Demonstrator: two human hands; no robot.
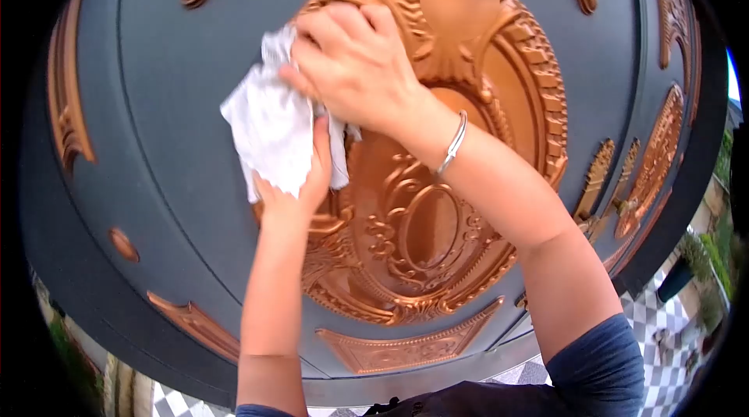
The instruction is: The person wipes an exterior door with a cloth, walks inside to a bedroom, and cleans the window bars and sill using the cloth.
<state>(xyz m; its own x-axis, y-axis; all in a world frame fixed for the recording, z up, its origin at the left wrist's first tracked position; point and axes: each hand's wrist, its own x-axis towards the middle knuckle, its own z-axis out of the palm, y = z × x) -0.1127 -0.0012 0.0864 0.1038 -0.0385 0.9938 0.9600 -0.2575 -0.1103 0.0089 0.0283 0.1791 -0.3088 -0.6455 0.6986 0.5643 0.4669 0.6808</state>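
A crumpled white cloth (269, 124) is bunched up in front of the left edge of a copper-coloured ornamental oval panel (382, 214) on a dark grey door (175, 105). My right hand (351, 66) has its fingers curled on the upper part of the cloth, close to the raised moulding. A thin silver bangle (453, 144) circles my right wrist. Lower down, my left hand (314, 175) holds the same cloth from beneath. Its thumb shows along the cloth's edge, while most of its fingers are covered by the fabric.
A brass-toned handle (620, 205) sticks out at the door's right side. Further copper trim (413, 343) runs below the oval. A potted plant (679, 276) stands on the grey-and-white checkered floor (659, 312) at the right.
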